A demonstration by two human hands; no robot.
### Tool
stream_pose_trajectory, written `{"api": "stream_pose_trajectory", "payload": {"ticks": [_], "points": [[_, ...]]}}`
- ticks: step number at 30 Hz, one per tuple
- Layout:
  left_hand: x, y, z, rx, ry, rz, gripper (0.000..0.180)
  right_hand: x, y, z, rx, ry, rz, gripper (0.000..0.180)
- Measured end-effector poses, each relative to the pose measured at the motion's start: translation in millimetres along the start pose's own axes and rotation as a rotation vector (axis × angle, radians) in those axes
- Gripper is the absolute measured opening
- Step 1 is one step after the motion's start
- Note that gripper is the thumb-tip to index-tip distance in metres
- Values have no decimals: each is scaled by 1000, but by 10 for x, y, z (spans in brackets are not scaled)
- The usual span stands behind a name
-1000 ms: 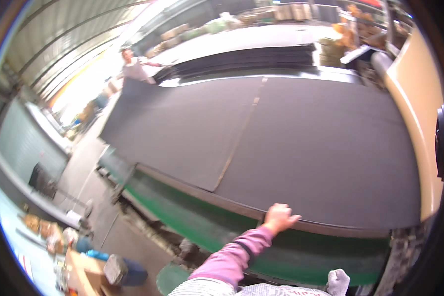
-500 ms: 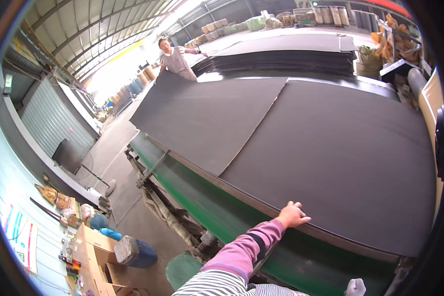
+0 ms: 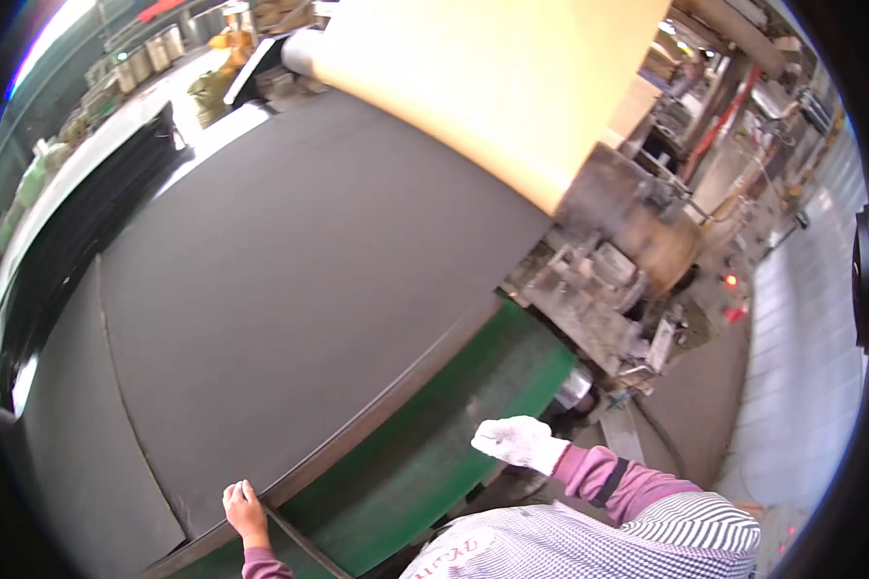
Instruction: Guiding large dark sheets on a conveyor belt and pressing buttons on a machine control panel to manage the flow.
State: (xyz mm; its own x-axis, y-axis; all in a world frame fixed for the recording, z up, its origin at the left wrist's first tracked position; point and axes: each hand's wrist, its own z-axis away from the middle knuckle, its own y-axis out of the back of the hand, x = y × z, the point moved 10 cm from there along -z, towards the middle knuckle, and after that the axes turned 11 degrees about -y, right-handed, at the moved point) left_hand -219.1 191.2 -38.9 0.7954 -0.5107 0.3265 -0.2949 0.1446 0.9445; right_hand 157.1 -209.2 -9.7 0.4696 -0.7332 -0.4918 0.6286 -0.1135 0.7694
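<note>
A wide dark grey sheet [image 3: 319, 261] lies flat before me, its long near edge along a brown rail [image 3: 396, 398]. At the lower left, my bare left hand [image 3: 245, 510] rests on that edge, fingers slightly bent and apart, close to a seam where a second dark sheet [image 3: 68, 454] meets the first. My right hand [image 3: 517, 442] wears a white glove. It hovers over the green belt [image 3: 415, 482], clear of the sheet, with its fingers curled closed. What they hold, if anything, is hidden.
A pale yellow sheet [image 3: 492, 77] rises from a roller at the far end. To the right stands grimy machinery with a drum [image 3: 637, 227], beside a pale corrugated wall [image 3: 801, 338]. A stack of dark sheets [image 3: 97, 222] is at the far left.
My view has swung right, bringing the yellow sheet and machinery in and taking the co-worker out. The gloved right hand has risen from the lower edge. My left hand now rests nearer the seam.
</note>
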Motion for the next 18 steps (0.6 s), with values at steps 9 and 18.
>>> {"api": "stream_pose_trajectory", "payload": {"ticks": [9,18], "points": [[2015,61,-13,298,-419,-129,37,-351,258,-134,112,71,-486,5],[222,1019,61,512,-166,29,23,-2212,126,-807,314,568,45,37]]}}
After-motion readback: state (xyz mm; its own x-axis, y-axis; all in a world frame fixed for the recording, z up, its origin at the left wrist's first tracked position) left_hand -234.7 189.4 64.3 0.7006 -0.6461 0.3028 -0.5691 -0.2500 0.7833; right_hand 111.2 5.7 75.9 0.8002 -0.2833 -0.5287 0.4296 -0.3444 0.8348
